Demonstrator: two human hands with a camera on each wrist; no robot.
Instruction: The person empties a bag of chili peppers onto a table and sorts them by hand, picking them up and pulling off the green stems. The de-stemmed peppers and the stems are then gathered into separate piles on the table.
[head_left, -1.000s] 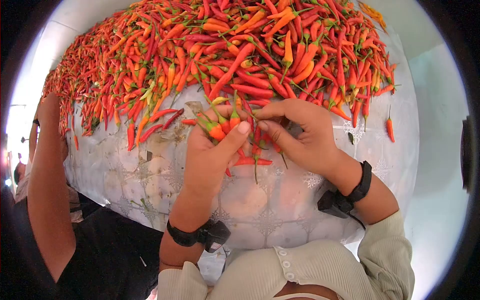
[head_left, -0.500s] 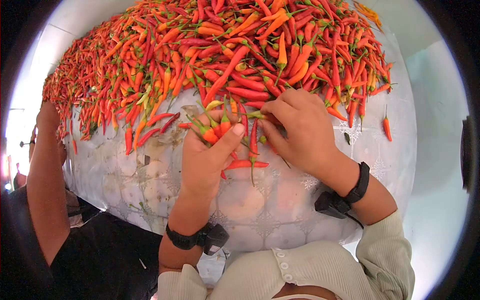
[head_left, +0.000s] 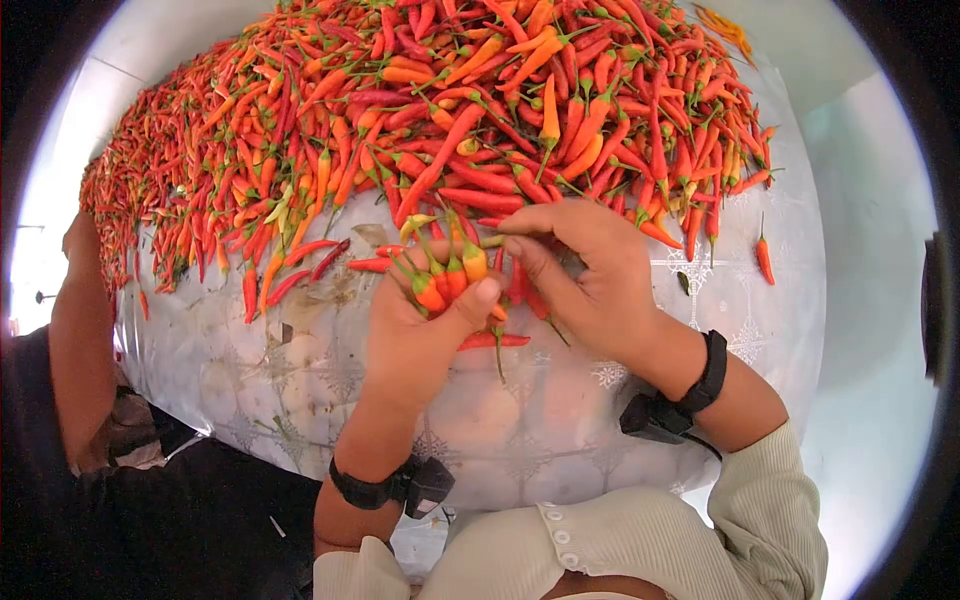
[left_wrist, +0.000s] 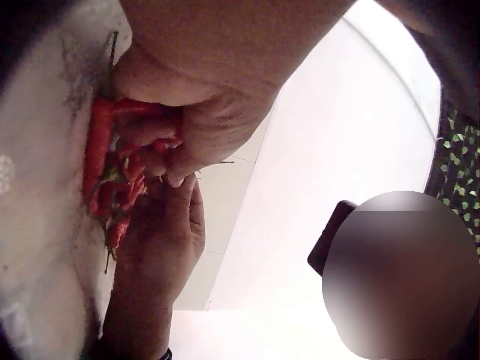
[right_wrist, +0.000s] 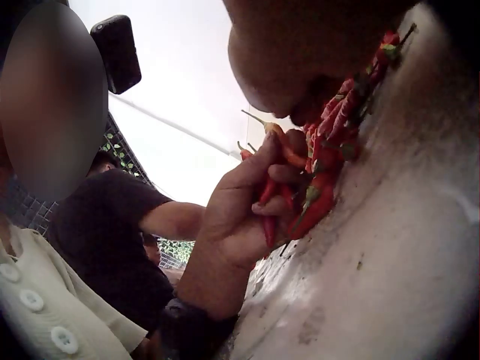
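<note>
My left hand grips a small bunch of orange-red chili peppers, its thumb across them and their green stems pointing up. An orange-yellow chili stands out at the top of that bunch in the right wrist view. Close beside it, my right hand pinches a chili pepper between thumb and forefinger; only its yellow-green end shows, pointing at the left hand. Below and between the hands, loose red chilies lie on the patterned plastic sheet.
A large heap of red and orange chilies covers the far side. One lone chili lies on the right. Another person's arm reaches the heap's left end, and that person's dark clothing is close on my left.
My right hand has moved up, then back down beside the left, and a yellow-green end now shows at its fingertips. One more orange chili shows under the left thumb than half a second ago.
</note>
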